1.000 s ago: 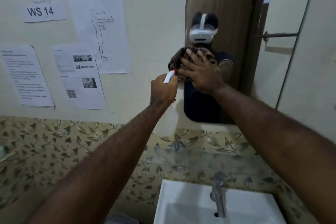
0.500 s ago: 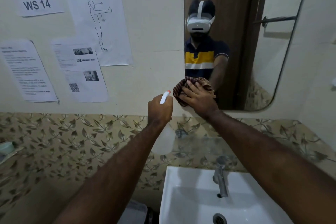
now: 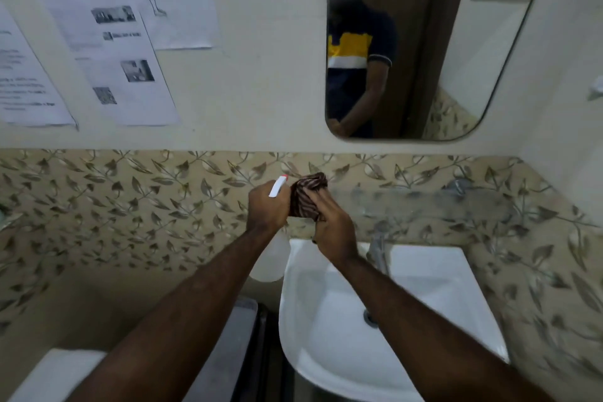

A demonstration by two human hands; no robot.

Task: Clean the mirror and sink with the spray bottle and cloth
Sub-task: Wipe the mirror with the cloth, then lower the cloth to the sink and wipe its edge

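My left hand [image 3: 268,206] grips the neck of a translucent white spray bottle [image 3: 271,258]; its white nozzle with a red tip sticks up above my fist. Right beside it, my right hand [image 3: 332,225] clutches a bunched brown striped cloth [image 3: 306,194]. Both hands are held together above the back left corner of the white sink [image 3: 326,330], in front of the leaf-patterned tiles. The mirror [image 3: 456,42] hangs on the wall above and to the right, apart from both hands.
A metal tap [image 3: 378,251] stands at the back of the sink, just right of my right wrist. Printed papers [image 3: 114,55] are stuck on the wall at left. A glass shelf [image 3: 424,202] runs under the mirror. A dark bin [image 3: 241,352] sits left of the sink.
My right hand with the cloth has come down off the mirror to the tiled band above the sink. My left hand with the bottle dropped with it, and my view tilted down.
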